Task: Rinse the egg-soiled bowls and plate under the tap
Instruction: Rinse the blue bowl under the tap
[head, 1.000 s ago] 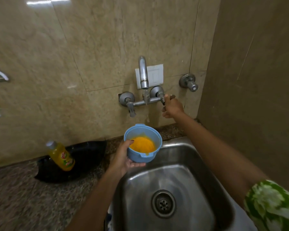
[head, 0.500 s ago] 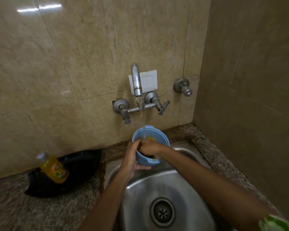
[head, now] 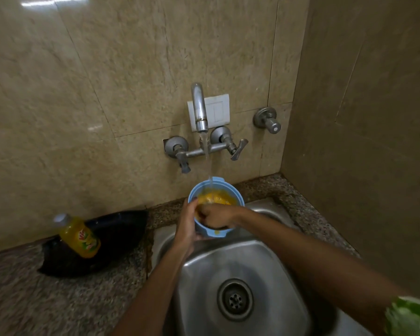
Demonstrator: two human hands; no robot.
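A small blue bowl [head: 238, 194] with yellow egg residue inside is held over the steel sink [head: 264, 260], right under the tap [head: 199, 107]. Water runs from the spout into the bowl. My left hand [head: 186, 226] grips the bowl's left side from outside. My right hand [head: 215, 213] reaches over the near rim into the bowl, its fingers curled against the yellow inside. A black plate [head: 112, 238] lies on the counter to the left of the sink.
A yellow bottle [head: 79, 236] stands tilted on the black plate. The tap's two lever handles [head: 237, 150] stick out from the tiled wall, and a separate valve [head: 268, 120] sits to their right. A side wall closes the right. The drain [head: 235, 299] is uncovered.
My right hand left the tap's right handle and came down into the bowl. Water started running, and the yellow residue now mixes with it. My left hand kept holding the bowl.
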